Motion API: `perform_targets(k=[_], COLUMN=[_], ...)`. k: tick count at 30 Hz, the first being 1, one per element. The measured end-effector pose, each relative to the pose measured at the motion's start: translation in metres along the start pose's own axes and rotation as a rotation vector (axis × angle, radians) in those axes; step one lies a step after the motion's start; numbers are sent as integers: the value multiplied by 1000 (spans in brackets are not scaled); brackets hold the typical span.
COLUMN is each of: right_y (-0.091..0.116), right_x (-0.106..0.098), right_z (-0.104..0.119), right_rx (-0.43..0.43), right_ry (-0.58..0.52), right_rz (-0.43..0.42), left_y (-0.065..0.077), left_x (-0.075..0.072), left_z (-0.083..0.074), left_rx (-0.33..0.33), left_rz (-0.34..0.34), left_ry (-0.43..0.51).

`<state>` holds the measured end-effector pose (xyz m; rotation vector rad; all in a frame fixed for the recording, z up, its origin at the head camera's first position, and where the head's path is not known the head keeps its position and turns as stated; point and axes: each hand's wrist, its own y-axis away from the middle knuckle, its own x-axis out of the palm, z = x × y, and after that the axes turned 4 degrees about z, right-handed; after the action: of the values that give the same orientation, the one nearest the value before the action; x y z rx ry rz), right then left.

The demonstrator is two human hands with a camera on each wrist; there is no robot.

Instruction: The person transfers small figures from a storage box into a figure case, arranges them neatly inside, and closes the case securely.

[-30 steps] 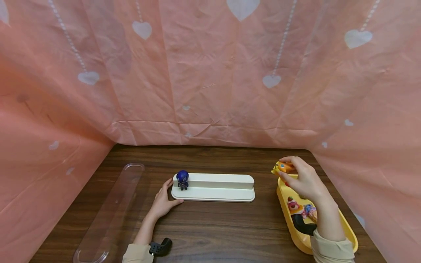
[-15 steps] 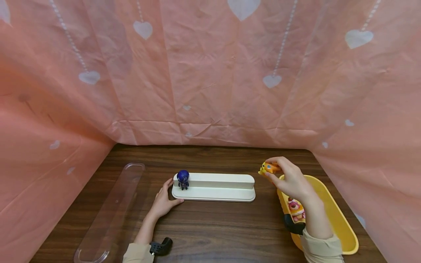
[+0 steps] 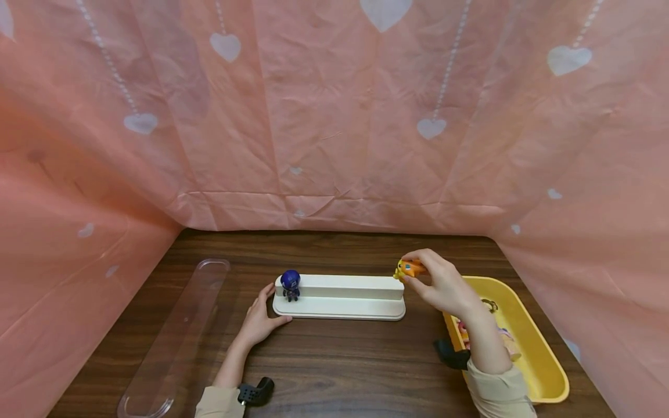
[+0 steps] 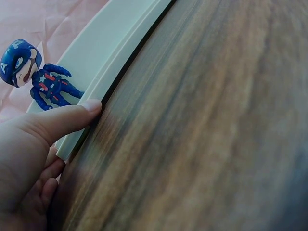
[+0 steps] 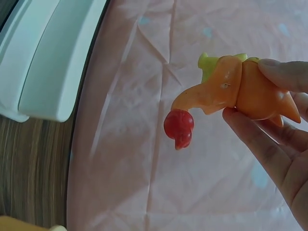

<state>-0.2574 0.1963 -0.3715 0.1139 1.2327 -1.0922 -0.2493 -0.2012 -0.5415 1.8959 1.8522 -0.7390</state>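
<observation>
A white two-step display stand lies on the table. At its left end, on the lower step, stands a toy figure with a blue helmet, also seen in the left wrist view. My left hand holds that end, its thumb on the front rim and the other fingers round the side. Above the stand's right end, my right hand pinches an orange and yellow toy figure between thumb and fingers. The right wrist view shows this toy figure tipped on its side, with a red ball-shaped tail tip.
To the right, a yellow tray contains several more toy figures, partly hidden by my right forearm. A long clear plastic cover lies on the left of the wooden table. Pink cloth hangs at the back and sides.
My right hand has moved left from over the yellow tray, carrying the orange and yellow toy figure to the stand's right end. The left hand and stand have stayed put.
</observation>
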Motion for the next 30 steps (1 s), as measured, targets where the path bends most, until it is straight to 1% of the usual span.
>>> perform_targets(k=[4,9,15,18,22,26,28,30], right_y=[-6,-13,-17,-19,-24,-28,-29,-30], right_x=[3,10,20,27,39,50,54,58], right_z=[4,7,14,17,15,13,13,13], right_rx=[14,-23,-31,-62,-96,-109,-113,-112], right_ry=[-32,-64,-105,-135,-203,-264,-273,-278], right_rz=[23,28,60,77,92,112,121,126], left_y=[0,-1,0,0,-1,-1,-1,0], left_x=[-1,-1,0,0,-1,0,0,1], left_z=[0,0,-1,-1,-2,-2,-2,-2], left_rx=[12,29,17,9,3,-1,-6,2], left_rz=[-11,-18,-12,-4,3,3,4,2], left_ry=[0,-3,3,5,5,1,3,-6])
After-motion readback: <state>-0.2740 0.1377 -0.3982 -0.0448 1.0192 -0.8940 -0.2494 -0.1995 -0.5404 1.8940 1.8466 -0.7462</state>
